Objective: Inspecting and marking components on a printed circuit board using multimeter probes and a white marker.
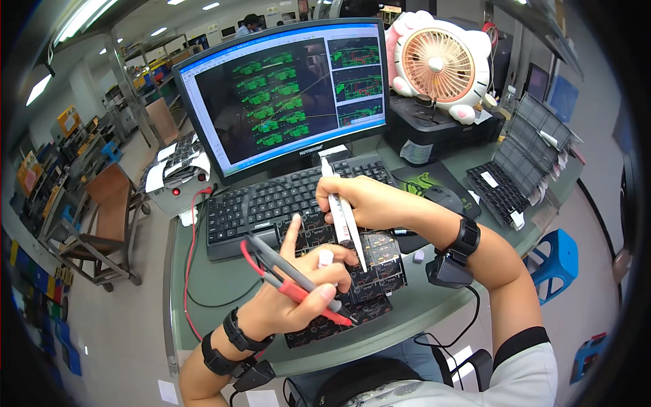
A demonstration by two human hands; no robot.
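My left hand [305, 285] is closed round a red test probe [295, 290] and a black test probe [274, 256], its index finger stretched out. The probe tips point down right over a black circuit board panel [383, 268]. A small white piece [325, 258] shows at its fingers; whether it is a cap or a wrap I cannot tell. In my right hand [366, 200] is a white marker pen [342, 220], held upright above the panel. A slim white pointed part beside it reaches down to the board. My hands partly cover the panel.
Behind the panel lie a black keyboard [237, 210] and a monitor [278, 88] showing green board layouts. To the right are a mouse [444, 198], a white fan [437, 64] on a black printer [420, 129], and dark racks [532, 146]. A red cable [187, 271] runs along the left.
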